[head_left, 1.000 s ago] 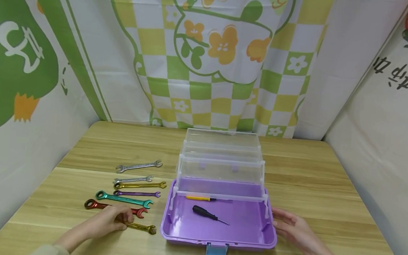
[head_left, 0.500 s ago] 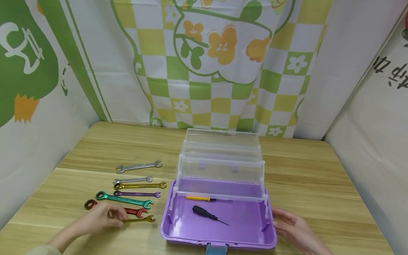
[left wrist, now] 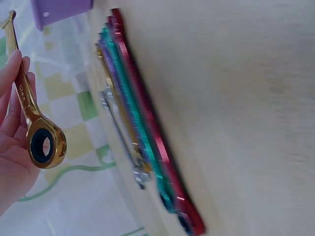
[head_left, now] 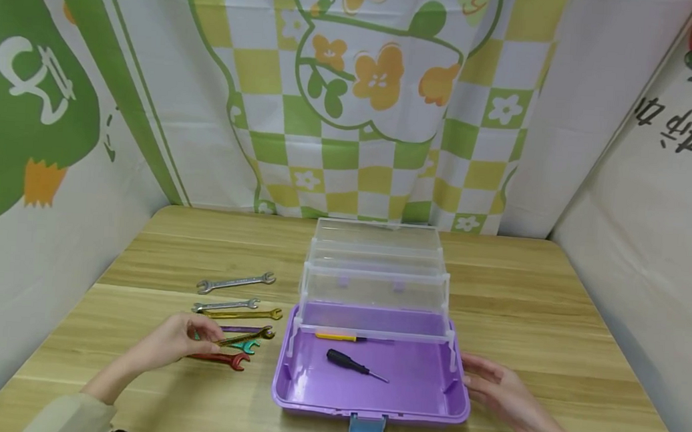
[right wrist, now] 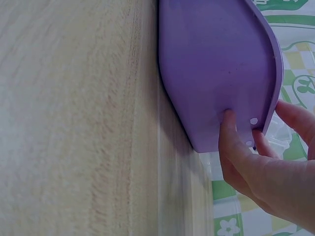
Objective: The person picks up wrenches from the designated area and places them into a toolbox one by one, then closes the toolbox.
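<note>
My left hand (head_left: 177, 343) pinches a gold ratcheting wrench (left wrist: 28, 105) by its shank, the ring end hanging toward the camera in the left wrist view. It is held above a row of wrenches on the table, partly covering a red wrench (head_left: 230, 360), a teal wrench (head_left: 246, 347) and a purple wrench (head_left: 241, 330). My right hand (head_left: 503, 387) touches the outer right side of a purple toolbox (head_left: 412, 384), fingers against the wall and near the rim in the right wrist view. Inside the box lies a black-handled screwdriver (head_left: 349, 361).
Behind the purple wrench lie another gold wrench (head_left: 249, 314) and two silver wrenches, a small one (head_left: 231, 306) and a larger one (head_left: 235, 282). Clear folding trays (head_left: 374, 288) rise at the box's back. A yellow-handled tool (head_left: 336, 336) lies under them. A blue latch (head_left: 366, 429) juts forward.
My left hand has lifted the gold ratcheting wrench off the front of the row and moved it away from me, over the red and teal wrenches. My right hand has stayed at the toolbox.
</note>
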Available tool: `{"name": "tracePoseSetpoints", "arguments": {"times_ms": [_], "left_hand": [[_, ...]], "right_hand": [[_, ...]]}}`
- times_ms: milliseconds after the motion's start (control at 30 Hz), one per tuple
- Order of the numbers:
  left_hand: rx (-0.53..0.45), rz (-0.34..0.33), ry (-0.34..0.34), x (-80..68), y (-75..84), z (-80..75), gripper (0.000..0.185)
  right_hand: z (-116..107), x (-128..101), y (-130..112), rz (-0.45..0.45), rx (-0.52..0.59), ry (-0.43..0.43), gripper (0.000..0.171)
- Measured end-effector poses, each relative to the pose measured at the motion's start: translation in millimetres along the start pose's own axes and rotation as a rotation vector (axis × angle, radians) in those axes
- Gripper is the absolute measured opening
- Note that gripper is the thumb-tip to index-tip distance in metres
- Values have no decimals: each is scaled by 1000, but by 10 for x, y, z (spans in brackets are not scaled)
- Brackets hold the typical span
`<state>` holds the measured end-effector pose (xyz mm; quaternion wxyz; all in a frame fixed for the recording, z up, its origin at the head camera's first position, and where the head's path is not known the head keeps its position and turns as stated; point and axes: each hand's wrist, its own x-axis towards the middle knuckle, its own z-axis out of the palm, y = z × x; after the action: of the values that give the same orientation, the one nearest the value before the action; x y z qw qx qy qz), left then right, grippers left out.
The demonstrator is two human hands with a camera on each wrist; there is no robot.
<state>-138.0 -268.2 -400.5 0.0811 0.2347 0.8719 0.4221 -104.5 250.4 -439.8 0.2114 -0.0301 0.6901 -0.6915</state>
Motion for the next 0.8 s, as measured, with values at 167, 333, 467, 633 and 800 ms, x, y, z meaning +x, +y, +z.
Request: {"name": "tracePoseSetpoints", "arguments": {"times_ms": [167, 333, 467, 633, 800], "left_hand": [[23, -19, 0, 130, 97, -25, 12], [60, -18, -1, 293, 186, 0, 11], [48, -5, -26, 436, 270, 34, 12], [58, 3, -40, 612, 360, 95, 10], [80, 19, -46, 781, 440, 144, 10]], "right_hand": [[1, 1, 13, -5, 9, -5, 64], [-3, 2, 24, -11, 23, -11, 64], [-9, 5, 33, -18, 34, -20, 63], [-9, 7, 37, -21, 39, -29, 62], [-7, 10, 37, -19, 31, -27, 63]]}}
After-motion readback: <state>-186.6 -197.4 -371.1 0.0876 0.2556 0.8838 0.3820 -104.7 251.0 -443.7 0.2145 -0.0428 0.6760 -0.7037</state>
